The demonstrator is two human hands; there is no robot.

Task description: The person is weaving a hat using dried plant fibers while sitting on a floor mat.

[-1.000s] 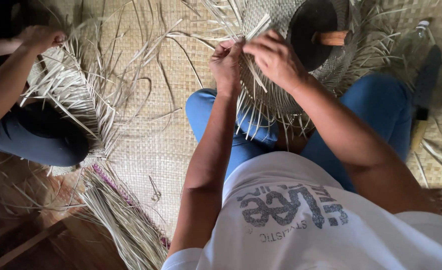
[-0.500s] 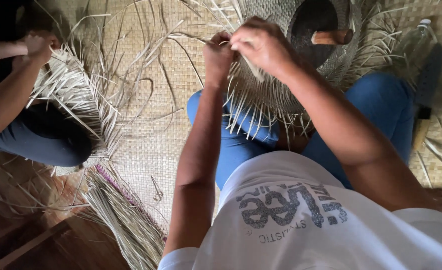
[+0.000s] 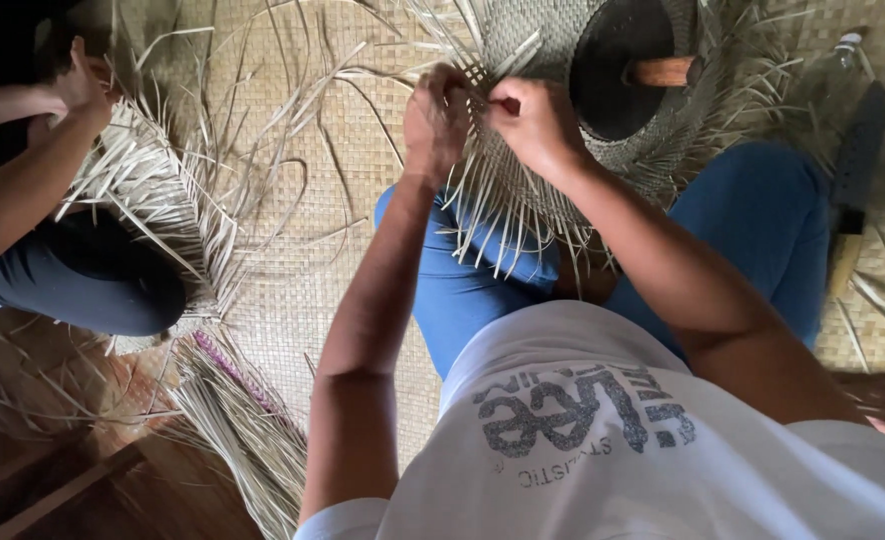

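I sit cross-legged in blue trousers with a half-woven round piece of pale straw (image 3: pixel 533 60) resting over my knees, loose strips hanging from its edge. My left hand (image 3: pixel 437 112) pinches strips at the woven rim. Close beside it, my right hand (image 3: pixel 533 122) grips a thin straw strip (image 3: pixel 503 100) at the same rim. A black round form with a wooden handle (image 3: pixel 625 68) lies on the weaving just right of my hands.
A woven mat (image 3: pixel 293 260) covers the floor. Another person at the left works their own straw piece (image 3: pixel 148 195). A bundle of loose straw (image 3: pixel 238 425) lies at lower left. A knife with a dark blade (image 3: pixel 853 190) lies at the right.
Both my hands shifted slightly along the rim and drew closer together. The other person's hand at the left moved a little on their piece.
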